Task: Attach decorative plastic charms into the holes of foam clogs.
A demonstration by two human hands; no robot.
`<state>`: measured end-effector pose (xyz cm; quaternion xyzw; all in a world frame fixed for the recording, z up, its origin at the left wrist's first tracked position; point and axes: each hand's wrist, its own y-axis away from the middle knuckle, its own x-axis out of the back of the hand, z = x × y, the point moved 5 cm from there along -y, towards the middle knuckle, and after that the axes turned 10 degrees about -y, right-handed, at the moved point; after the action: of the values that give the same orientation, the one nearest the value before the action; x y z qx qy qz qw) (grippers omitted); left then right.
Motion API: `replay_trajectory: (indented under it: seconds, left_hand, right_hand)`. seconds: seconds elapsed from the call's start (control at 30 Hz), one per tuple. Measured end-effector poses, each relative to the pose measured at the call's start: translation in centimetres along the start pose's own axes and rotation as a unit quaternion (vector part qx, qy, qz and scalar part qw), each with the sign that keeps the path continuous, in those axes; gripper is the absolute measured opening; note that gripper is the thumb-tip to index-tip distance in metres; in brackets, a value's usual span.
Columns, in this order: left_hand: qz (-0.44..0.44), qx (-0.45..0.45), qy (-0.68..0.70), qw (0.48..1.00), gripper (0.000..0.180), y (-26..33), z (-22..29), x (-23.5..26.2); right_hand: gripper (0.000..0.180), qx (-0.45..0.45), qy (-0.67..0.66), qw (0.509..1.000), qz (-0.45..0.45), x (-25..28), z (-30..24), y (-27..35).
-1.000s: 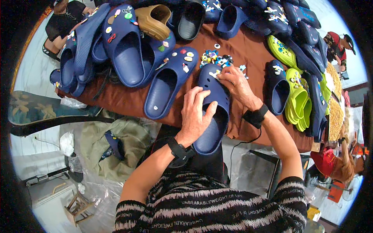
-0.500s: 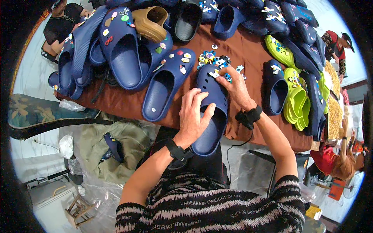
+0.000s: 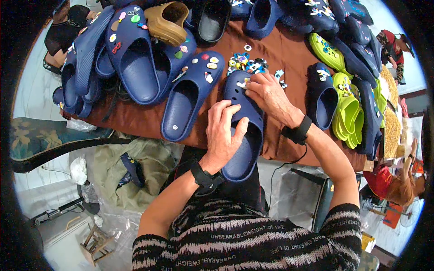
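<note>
A navy-blue clog [image 3: 250, 114] with round holes lies in front of me, its toe on the table and its heel toward my lap. My left hand [image 3: 223, 137] grips it at the foot opening, thumb at the rim and fingers on the upper. On the toe, my right hand [image 3: 272, 97] pinches at a small white-and-yellow shoe charm [image 3: 244, 83]; the fingers partly cover it. Just beyond the toe is a pile of colourful shoe charms [image 3: 246, 63]. To the left lies another navy clog [image 3: 192, 95] with several charms fixed in its upper.
The table has a brown cloth [image 3: 289, 54]. Navy clogs [image 3: 140, 77] heap up on the left, beside a brown clog [image 3: 167, 27]. Lime-green clogs [image 3: 347, 113] and more navy ones stand at the right. A dark chair [image 3: 49, 140] is at the left; people work at the far right.
My right hand has shifted slightly left over the toe, closing on the charm there. My left hand keeps its grip on the clog. The whole view has shifted a little.
</note>
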<state>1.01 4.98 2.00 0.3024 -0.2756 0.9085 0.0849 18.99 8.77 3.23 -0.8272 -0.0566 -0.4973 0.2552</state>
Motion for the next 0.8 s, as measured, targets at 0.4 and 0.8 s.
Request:
replay_trajectory:
  seconds: [0.4, 0.8]
  left_hand:
    - [-0.001, -0.005, 0.001, 1.000, 0.032, 0.1, 0.3, 0.3]
    - [0.004, -0.010, 0.004, 1.000, 0.034, 0.3, 0.1, 0.2]
  right_hand:
    - [0.025, -0.099, -0.202, 0.967, 0.121, -0.1, 1.9, 1.9]
    - [0.019, -0.141, -0.144, 0.979, 0.018, 1.7, 1.4, -0.1]
